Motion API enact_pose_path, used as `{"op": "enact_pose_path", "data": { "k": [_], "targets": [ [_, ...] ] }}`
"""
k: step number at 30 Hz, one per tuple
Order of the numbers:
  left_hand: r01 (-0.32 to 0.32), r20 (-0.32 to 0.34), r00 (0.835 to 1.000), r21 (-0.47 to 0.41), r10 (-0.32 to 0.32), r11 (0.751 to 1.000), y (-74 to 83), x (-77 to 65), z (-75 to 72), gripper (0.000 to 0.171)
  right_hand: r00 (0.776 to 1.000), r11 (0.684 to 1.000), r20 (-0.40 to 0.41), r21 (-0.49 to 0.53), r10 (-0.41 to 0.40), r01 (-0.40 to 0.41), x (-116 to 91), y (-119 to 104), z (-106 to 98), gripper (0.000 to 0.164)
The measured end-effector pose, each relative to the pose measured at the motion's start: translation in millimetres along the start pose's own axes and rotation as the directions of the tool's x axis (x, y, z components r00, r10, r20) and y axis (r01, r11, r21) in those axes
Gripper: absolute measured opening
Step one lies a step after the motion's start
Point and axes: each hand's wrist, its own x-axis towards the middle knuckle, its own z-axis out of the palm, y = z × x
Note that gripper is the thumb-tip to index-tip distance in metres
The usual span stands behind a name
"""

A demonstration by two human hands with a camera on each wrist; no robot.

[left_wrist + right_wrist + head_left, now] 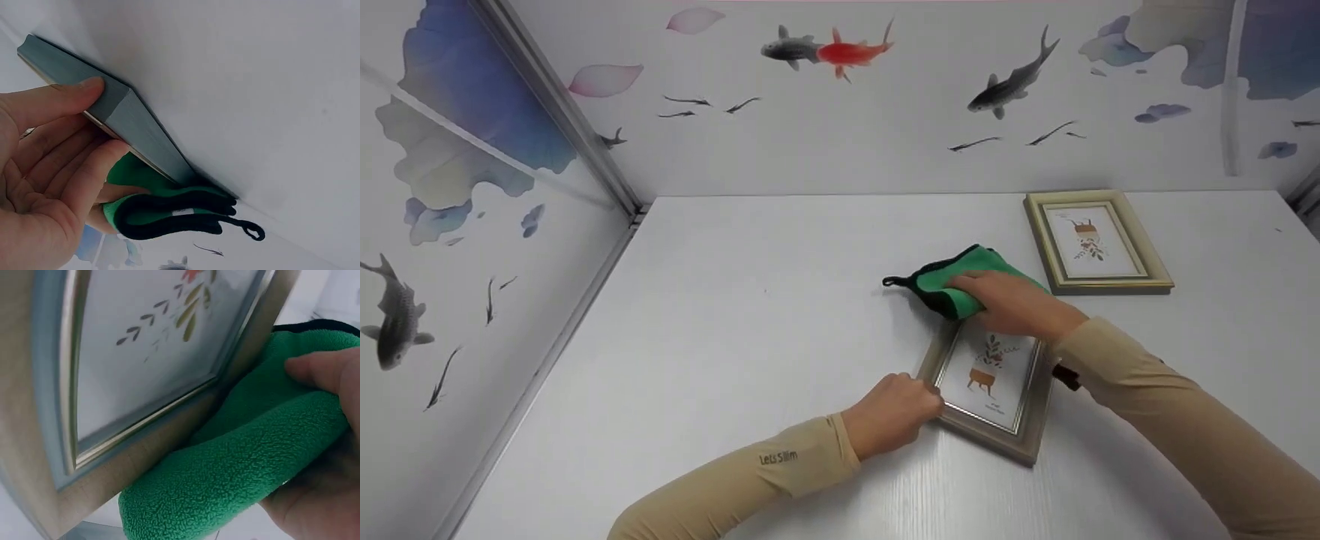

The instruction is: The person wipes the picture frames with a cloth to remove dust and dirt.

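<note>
A taupe picture frame (pixel 988 435) with a silver inner edge lies face up and slanted on the white table, showing a plant-in-pot print. My left hand (pixel 894 415) grips its near left corner; in the left wrist view the thumb (pixel 90 93) presses the outer side edge. At the far end my right hand (pixel 1020 304) holds a folded green cloth (pixel 941 277) with black trim and a hanging loop. Seen from the right wrist, the fluffy cloth (pixel 225 461) lies against the frame's border (pixel 112 486), with the thumb on top of it.
A second, gold-coloured picture frame (pixel 1155 259) lies face up at the back right, its print upside down. White panels (pixel 840 150) painted with fish and petals border the table (pixel 697 315) at the back and left. A small dark thing (pixel 1066 376) shows under the right forearm.
</note>
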Motion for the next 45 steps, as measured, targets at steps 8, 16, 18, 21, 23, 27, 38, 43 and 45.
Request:
{"op": "enact_pose_path", "data": {
  "k": [8,16,18,21,23,27,38,43,45],
  "targets": [
    [0.011,-0.02,1.0,0.011,-0.011,1.0,3.3,0.1,0.0,0.024,0.982,0.973,-0.18,0.232,0.061,-0.018,-32,10,-28,0.038],
    [0.04,-0.019,0.999,0.037,-0.039,0.999,5.7,-4.9,3.3,0.022,0.912,0.966,-0.376,0.248,0.166,-0.073,-67,24,-54,0.02],
    [0.043,-0.026,0.999,0.055,-0.042,0.998,6.9,-8.1,3.0,0.021,0.898,0.954,-0.385,0.279,0.213,-0.107,-76,26,-60,0.022],
    [0.059,-0.033,0.998,0.078,-0.056,0.995,7.2,-14.5,2.4,0.017,0.88,0.937,-0.387,0.313,0.276,-0.156,-89,30,-68,0.028],
    [0.085,-0.039,0.996,0.067,-0.083,0.994,5.5,-18.8,2.1,0.017,0.873,0.929,-0.382,0.322,0.304,-0.183,-97,32,-72,0.033],
    [0.163,-0.031,0.986,0.0,-0.163,0.987,-3.9,-23.7,1.9,0.019,0.865,0.921,-0.371,0.319,0.339,-0.224,-110,37,-78,0.041],
    [0.327,-0.007,0.945,-0.072,-0.328,0.942,-56.9,-11.9,4.6,0.017,0.839,0.921,-0.395,0.262,0.375,-0.289,-125,39,-78,0.037],
    [0.373,-0.01,0.927,-0.081,-0.375,0.924,-85.7,-2.9,6.9,0.013,0.832,0.919,-0.401,0.253,0.383,-0.301,-129,39,-78,0.034],
    [0.399,-0.022,0.915,-0.089,-0.402,0.913,-97.8,-1.1,8.2,0.011,0.829,0.924,-0.416,0.243,0.375,-0.296,-130,38,-79,0.03]
  ]
}}
